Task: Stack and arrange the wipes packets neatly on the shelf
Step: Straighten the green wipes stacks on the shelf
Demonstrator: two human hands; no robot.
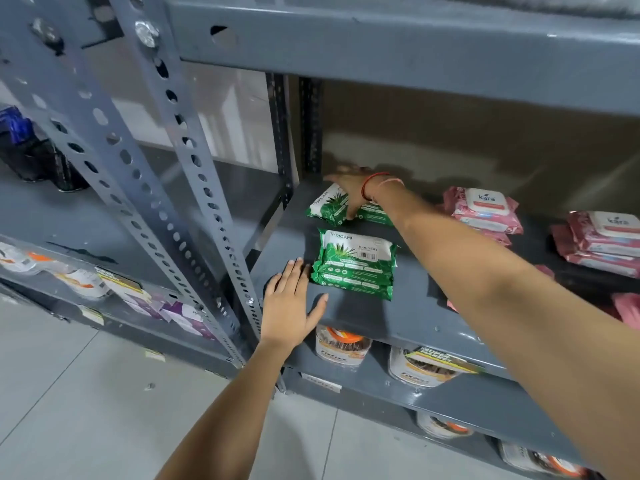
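Note:
Two groups of green wipes packets lie on the grey metal shelf (412,317). The near stack of green packets (355,265) sits close to the front edge. My left hand (291,303) lies flat and open on the shelf, fingertips touching that stack's left side. Further back, my right hand (351,188) reaches in and grips the rear green packets (327,206), thumb on their front. A red thread circles that wrist. Two piles of pink wipes packets (485,213) (606,240) stand to the right.
Grey perforated uprights (194,188) rise left of the shelf. The shelf above (415,53) overhangs closely. Round jars (343,344) fill the tier below. The neighbouring rack on the left holds packets and dark bottles (20,147). Pale floor tiles (86,393) lie beneath.

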